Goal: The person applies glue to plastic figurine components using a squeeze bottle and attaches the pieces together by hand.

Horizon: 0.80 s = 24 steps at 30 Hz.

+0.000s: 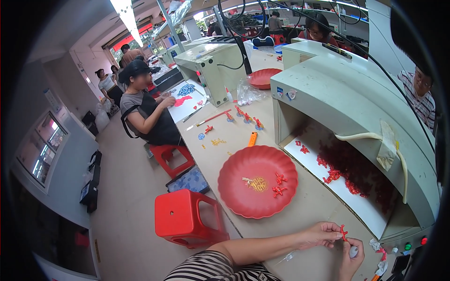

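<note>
At the bench's near edge, my left hand [323,235] pinches a small red branching plastic piece [344,232] between thumb and fingertips. Just below it, my right hand [351,262] is closed around a small white squeeze bottle [354,252], mostly covered by the fingers. Its upper end meets or nearly meets the red piece; I cannot tell whether they touch. Up and left of my hands lies a scalloped red plate [234,187] with two similar red pieces [279,191] and a small pale piece [247,180] inside.
To the right, a grey-green machine housing [337,89] shelters a heap of red pieces [333,175] on a white board. An orange-handled tool [253,138], red pieces on clear stands [247,118] and yellow bits [218,141] lie beyond the plate. A red stool [183,213] and a seated co-worker [145,107] are left.
</note>
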Each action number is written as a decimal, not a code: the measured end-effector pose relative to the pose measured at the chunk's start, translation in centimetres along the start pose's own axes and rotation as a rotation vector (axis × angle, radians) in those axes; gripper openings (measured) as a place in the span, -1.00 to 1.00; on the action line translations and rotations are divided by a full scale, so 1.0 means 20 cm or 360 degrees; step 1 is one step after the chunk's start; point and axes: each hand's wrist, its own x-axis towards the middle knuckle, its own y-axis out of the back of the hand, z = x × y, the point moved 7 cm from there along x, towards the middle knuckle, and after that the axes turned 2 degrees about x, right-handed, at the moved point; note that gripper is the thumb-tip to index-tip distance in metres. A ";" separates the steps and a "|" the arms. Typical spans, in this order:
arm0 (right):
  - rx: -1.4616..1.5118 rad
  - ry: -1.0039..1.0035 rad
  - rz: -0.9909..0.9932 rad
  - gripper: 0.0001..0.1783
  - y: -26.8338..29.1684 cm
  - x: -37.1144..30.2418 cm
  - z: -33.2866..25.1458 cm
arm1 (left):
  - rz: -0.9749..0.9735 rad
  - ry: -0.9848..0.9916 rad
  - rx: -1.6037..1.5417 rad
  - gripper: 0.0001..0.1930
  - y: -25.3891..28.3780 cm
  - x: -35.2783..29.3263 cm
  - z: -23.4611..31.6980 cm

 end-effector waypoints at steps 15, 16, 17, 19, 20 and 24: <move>-0.0003 -0.0012 -0.0020 -0.86 -0.01 0.00 0.00 | 0.0035 0.0019 0.0044 -0.85 0.00 -0.02 0.01; -0.0008 -0.0007 -0.0022 -0.86 -0.01 0.00 0.01 | 0.0035 0.0014 0.0045 -0.85 0.00 -0.01 0.01; -0.0013 -0.0002 -0.0023 -0.86 -0.01 0.00 0.01 | 0.0031 0.0020 0.0044 -0.85 0.00 -0.01 0.01; -0.0060 -0.0005 -0.0026 -0.86 0.00 0.00 -0.01 | 0.0028 0.0026 0.0041 -0.84 0.00 -0.01 0.01; -0.0107 -0.0011 -0.0026 -0.85 0.00 0.00 -0.01 | 0.0023 0.0034 0.0043 -0.84 0.00 -0.01 0.00; 0.0017 -0.0040 -0.0026 -0.85 0.00 0.00 0.02 | 0.0005 0.0031 0.0043 -0.84 -0.01 -0.01 0.01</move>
